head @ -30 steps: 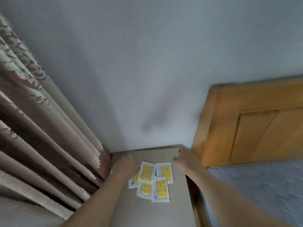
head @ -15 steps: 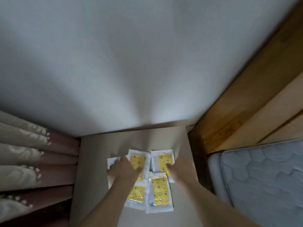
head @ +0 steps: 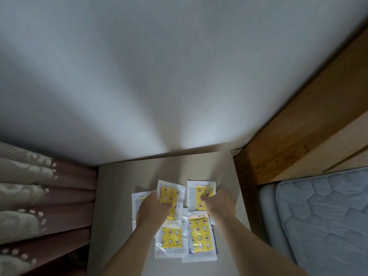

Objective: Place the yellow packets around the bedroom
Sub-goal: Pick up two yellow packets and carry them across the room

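The yellow packets (head: 175,220) lie bunched on the bench (head: 111,196), long axes pointing toward the wall. The left hand (head: 154,209) rests on the far-left packet (head: 171,196), the right hand (head: 218,203) on the far-right packet (head: 200,193); whether either grips, I cannot tell.

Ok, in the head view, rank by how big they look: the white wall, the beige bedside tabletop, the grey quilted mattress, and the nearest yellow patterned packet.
1. White wall
2. Beige bedside tabletop and grey quilted mattress, too alike to rank, both cropped
3. Nearest yellow patterned packet
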